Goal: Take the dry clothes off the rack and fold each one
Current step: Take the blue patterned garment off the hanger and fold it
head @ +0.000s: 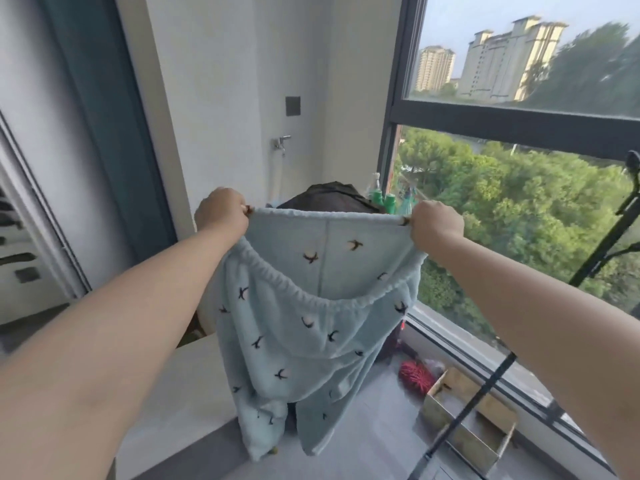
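Head view: both arms stretched forward, left hand point(221, 211) and right hand point(437, 223) well apart, each fist clamped on one end of the waistband of light blue bird-print pants point(311, 323). Pants hung in mid-air, legs dangling over grey floor. Black rack point(485, 389) stood right, by a cardboard box point(457, 434). Farther: green bottles point(384, 199), wall tap point(281, 142), window point(519, 133).

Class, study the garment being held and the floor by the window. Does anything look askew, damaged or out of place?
Nothing looks damaged or spilled. The left hand and right hand grip the pale blue trousers by the waistband; only its near edge sags. A cardboard box and red bundle sit on the floor.
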Demonstrator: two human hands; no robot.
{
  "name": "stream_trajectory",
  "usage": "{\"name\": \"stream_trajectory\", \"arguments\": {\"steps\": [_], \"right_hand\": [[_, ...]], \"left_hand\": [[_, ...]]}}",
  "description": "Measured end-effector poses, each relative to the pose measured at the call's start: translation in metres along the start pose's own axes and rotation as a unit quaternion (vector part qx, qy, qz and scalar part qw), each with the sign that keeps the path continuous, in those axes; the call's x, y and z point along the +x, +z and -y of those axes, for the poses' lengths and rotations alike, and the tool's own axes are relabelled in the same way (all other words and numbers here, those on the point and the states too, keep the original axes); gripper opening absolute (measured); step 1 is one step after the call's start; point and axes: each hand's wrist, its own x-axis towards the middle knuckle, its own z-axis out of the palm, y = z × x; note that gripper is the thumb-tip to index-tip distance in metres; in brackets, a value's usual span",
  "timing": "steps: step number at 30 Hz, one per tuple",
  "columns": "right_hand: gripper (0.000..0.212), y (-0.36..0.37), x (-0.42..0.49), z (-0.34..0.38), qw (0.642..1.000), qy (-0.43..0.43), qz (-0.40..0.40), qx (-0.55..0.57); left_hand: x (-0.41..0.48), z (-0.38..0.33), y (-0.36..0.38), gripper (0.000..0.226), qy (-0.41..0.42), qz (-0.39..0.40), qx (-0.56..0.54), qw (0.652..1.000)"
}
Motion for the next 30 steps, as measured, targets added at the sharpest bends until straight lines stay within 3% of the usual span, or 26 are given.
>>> {"name": "stream_trajectory", "arguments": {"steps": [3, 6, 8, 14, 17, 20, 22, 24, 28, 30], "right_hand": [[0.019, 0.004, 0.033, 0.012, 0.993, 0.045, 0.031, 0.105], [0.019, 0.010, 0.068, 0.025, 0.969, 0.072, 0.058, 0.229], [0.022, 0.014, 0.088, 0.032, 0.962, 0.069, 0.072, 0.255], [0.023, 0.037, 0.147, 0.044, 0.938, 0.081, 0.080, 0.327], [0.041, 0.048, 0.168, 0.061, 0.911, 0.092, 0.114, 0.386], [0.024, 0.056, 0.181, 0.079, 0.914, 0.092, 0.161, 0.362], [0.019, 0.062, 0.191, 0.079, 0.889, 0.083, 0.208, 0.400], [0.027, 0.065, 0.198, 0.074, 0.868, 0.063, 0.243, 0.428], [0.023, 0.065, 0.203, 0.078, 0.835, 0.067, 0.293, 0.461], [0.014, 0.068, 0.207, 0.085, 0.799, 0.087, 0.326, 0.499]], "left_hand": [[0.026, 0.021, 0.005, 0.006, -0.102, 0.049, -0.013, 0.994], [0.054, 0.035, 0.014, 0.022, -0.193, 0.115, -0.113, 0.968], [0.070, 0.037, 0.020, 0.018, -0.197, 0.135, -0.132, 0.962], [0.113, 0.032, 0.041, 0.013, -0.124, 0.111, -0.023, 0.986], [0.131, 0.022, 0.061, 0.014, -0.120, 0.141, -0.116, 0.976], [0.143, 0.017, 0.081, 0.015, -0.136, 0.182, -0.265, 0.937], [0.147, 0.023, 0.087, 0.010, -0.144, 0.204, -0.339, 0.907], [0.150, 0.032, 0.086, 0.025, -0.152, 0.244, -0.386, 0.877], [0.154, 0.040, 0.075, 0.105, -0.118, 0.365, -0.417, 0.824], [0.159, 0.045, 0.071, 0.111, -0.067, 0.429, -0.456, 0.777]]}}
